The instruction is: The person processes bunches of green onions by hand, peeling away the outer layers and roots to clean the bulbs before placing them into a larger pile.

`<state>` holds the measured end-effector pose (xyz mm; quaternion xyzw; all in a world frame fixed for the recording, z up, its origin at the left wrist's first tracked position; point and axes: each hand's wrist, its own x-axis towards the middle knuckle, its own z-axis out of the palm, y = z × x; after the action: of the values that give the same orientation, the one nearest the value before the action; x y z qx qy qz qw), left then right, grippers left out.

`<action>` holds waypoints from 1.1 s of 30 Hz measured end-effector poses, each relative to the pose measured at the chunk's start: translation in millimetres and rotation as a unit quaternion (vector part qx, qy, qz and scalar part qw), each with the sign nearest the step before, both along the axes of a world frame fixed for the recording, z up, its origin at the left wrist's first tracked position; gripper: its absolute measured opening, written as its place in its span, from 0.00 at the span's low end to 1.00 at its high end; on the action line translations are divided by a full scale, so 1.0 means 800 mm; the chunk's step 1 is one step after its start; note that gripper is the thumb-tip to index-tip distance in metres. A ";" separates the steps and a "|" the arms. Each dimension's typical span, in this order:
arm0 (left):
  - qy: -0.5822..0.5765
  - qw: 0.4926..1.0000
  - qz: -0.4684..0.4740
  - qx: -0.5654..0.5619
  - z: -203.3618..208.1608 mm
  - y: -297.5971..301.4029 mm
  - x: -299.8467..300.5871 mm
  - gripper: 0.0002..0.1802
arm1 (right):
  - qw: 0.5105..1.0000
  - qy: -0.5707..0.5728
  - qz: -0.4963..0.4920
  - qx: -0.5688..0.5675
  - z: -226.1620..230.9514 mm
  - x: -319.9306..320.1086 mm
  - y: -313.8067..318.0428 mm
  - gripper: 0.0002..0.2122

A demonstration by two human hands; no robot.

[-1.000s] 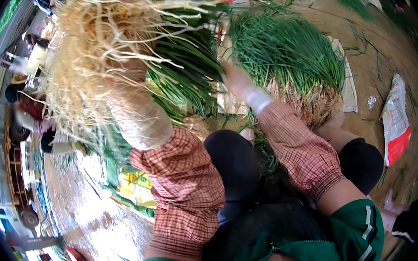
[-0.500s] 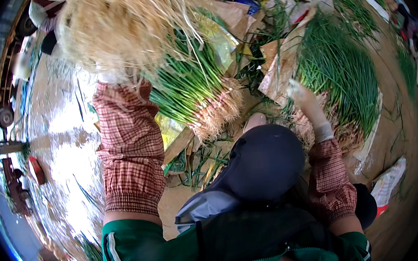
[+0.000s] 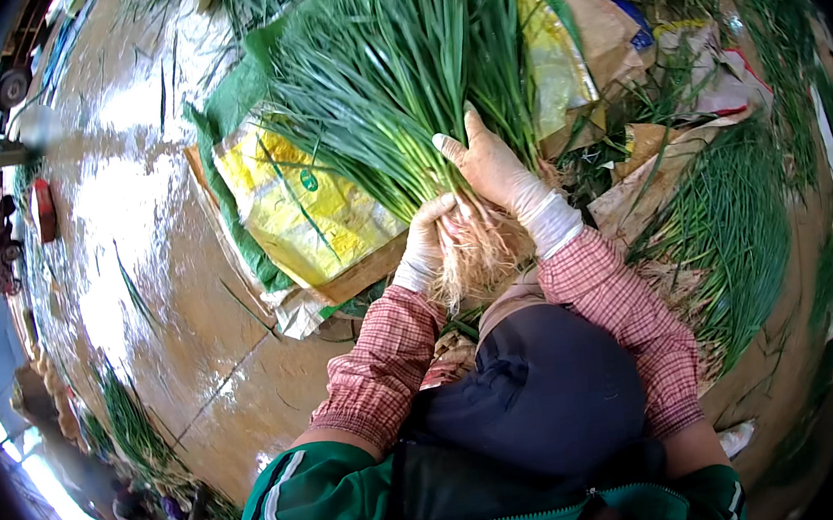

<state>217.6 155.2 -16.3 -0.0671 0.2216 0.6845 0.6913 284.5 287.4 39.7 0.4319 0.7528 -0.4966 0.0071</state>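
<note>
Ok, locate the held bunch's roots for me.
In the head view, slightly right of centre, the roots sit between the left hand and right wrist, above the dark knee.

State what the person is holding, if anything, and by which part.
Scallions, by the lower stems just above the roots, gripped by the left hand; the right hand lies against them.

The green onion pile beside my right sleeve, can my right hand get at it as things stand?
Probably yes: the pile lies just beyond your right sleeve, with nothing seen standing between, though your right hand would first have to leave the bunch it touches.
</note>
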 end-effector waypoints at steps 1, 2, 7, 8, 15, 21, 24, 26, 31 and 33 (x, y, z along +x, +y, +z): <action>0.007 0.998 0.016 -0.065 0.002 -0.002 0.000 0.11 | 0.998 0.026 -0.025 0.061 -0.013 -0.007 -0.009 0.38; 0.102 0.991 -0.006 -0.090 0.002 0.001 -0.007 0.13 | 0.997 0.055 -0.038 0.024 -0.023 -0.008 -0.008 0.37; 0.658 0.692 -0.024 -0.296 -0.004 -0.010 -0.021 0.44 | 0.993 -0.010 0.004 0.115 -0.034 -0.020 -0.004 0.34; 0.613 0.747 -0.035 -0.254 -0.014 -0.012 -0.031 0.53 | 0.997 -0.067 0.020 0.033 -0.028 -0.024 -0.003 0.34; 0.662 0.675 -0.099 -0.311 -0.064 0.050 -0.005 0.57 | 0.991 0.066 -0.073 0.094 -0.096 -0.018 0.014 0.26; 0.557 0.765 -0.004 -0.324 -0.053 0.027 -0.017 0.60 | 0.935 -0.095 0.086 0.331 -0.041 -0.005 -0.013 0.27; 0.497 0.824 -0.030 -0.270 -0.065 0.015 -0.029 0.60 | 0.908 -0.125 0.107 0.385 -0.002 0.021 -0.027 0.29; 0.469 0.845 -0.071 -0.247 -0.046 0.008 -0.044 0.60 | 0.908 -0.090 0.168 0.372 -0.020 0.026 -0.043 0.30; 0.631 0.690 -0.137 -0.327 -0.002 0.003 -0.041 0.52 | 0.928 -0.114 0.126 0.333 -0.083 0.044 -0.015 0.29; 0.594 0.740 -0.116 -0.293 0.014 -0.007 -0.044 0.51 | 0.951 -0.069 0.113 0.280 -0.084 0.051 -0.017 0.27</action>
<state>182.7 149.4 -5.2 0.1799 0.7829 0.4013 0.4400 325.2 274.0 -27.7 0.3618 0.9033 -0.2306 -0.0057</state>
